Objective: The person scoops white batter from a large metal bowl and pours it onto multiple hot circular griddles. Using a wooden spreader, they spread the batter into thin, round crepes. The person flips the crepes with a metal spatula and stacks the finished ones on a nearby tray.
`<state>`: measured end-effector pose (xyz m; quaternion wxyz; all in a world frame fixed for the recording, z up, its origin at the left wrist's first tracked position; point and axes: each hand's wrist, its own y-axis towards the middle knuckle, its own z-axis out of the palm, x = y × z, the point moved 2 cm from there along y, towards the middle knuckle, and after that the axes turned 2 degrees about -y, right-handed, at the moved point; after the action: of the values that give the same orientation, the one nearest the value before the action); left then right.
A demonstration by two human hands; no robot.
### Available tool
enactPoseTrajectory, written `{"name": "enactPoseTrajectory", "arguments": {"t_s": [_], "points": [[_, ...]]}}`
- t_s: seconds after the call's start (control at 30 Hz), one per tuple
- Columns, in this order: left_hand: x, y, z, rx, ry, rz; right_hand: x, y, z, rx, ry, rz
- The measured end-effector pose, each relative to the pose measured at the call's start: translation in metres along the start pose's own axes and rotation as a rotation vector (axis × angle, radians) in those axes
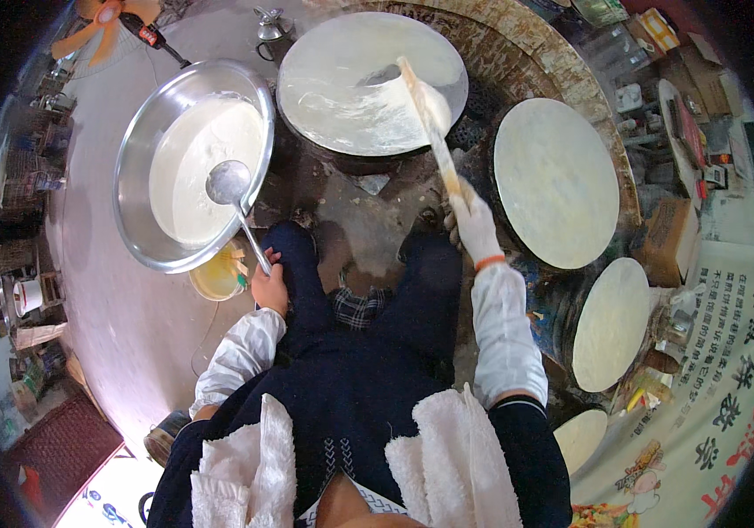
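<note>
left hand [271, 283]: closed round ladle [228, 182] handle, ladle head over white batter [185, 167] in steel basin [135, 189], contact unclear | right hand [472, 222], gloved: gripping wooden spreader [432, 132], its far end over large round griddle [333, 53], white smear [390, 104] beside it

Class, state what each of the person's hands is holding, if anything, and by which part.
Left hand: a metal ladle, near its handle's end. Gloved right hand: a wooden spreader, by its near end.

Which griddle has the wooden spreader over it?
The top-centre griddle, just right of the steel bowl: the wooden spreader in the gloved right hand extends over its streaked surface. The other griddles, further right, have no tool over them.
</note>
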<state>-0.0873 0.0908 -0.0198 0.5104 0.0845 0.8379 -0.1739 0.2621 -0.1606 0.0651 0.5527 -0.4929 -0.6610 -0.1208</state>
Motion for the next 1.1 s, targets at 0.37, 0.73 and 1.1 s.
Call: {"name": "enactPoseTrajectory", "arguments": {"t_s": [0.37,0.73,1.1], "points": [[0.031,0.011,0.003,-0.008,-0.005,0.012,0.015,0.020,0.055,-0.494,-0.544,-0.165],[0.007,0.008,0.005,0.022,-0.016,-0.003,0.084,0.110,0.029,-0.339,-0.004,-0.040],[0.003,0.009,-0.005,0.025,-0.043,-0.027,0.034,0.072,0.018,-0.401,0.032,-0.117]]}}
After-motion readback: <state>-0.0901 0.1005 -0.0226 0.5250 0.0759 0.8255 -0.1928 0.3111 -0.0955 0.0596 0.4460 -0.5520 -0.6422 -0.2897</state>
